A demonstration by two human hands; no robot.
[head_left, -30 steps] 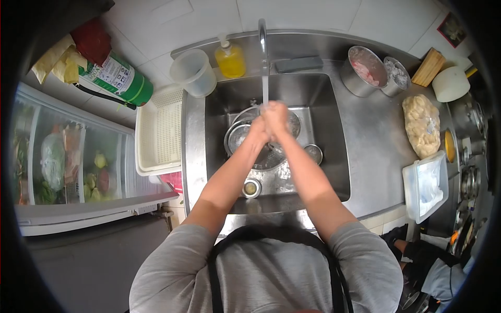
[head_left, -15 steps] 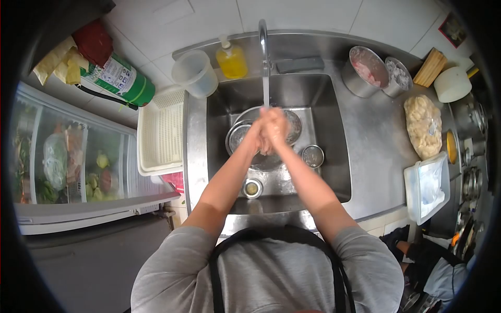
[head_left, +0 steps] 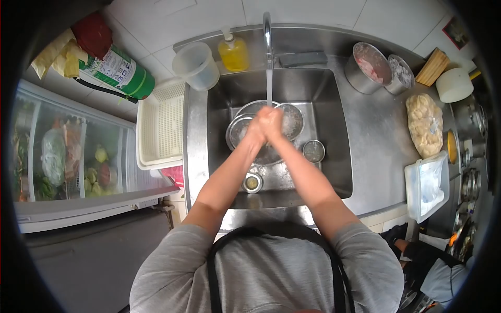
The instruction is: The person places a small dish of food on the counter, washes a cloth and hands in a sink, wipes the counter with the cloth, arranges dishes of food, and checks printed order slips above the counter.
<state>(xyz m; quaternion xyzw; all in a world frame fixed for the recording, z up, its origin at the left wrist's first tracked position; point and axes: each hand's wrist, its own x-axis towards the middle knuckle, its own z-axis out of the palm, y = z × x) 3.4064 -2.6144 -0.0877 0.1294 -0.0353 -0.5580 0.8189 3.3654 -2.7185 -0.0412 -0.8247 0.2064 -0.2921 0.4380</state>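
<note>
My left hand (head_left: 259,123) and my right hand (head_left: 273,123) are pressed together, fingers closed and somewhat blurred, in the water stream (head_left: 269,88) from the tap (head_left: 267,34). No object shows between them. Below them in the steel sink (head_left: 342,156) are several round metal vessels. A large metal bowl (head_left: 253,106) lies partly hidden behind my hands, with a smaller round metal vessel (head_left: 235,136) at its left and another round metal piece (head_left: 296,124) at its right. Nearer me are a small metal cup (head_left: 252,182) and a round metal container (head_left: 313,151).
Behind the sink stand a translucent plastic tub (head_left: 195,68) and a yellow soap bottle (head_left: 233,55). At left are a white basket (head_left: 148,130) and an open fridge drawer (head_left: 99,201). On the right counter are metal pots (head_left: 364,78) and a filled bag (head_left: 424,125). Another person (head_left: 443,276) is at lower right.
The view has shifted slightly. My hands stay together under the running water, with their position against each other slightly changed. The vessels in the sink have not visibly moved.
</note>
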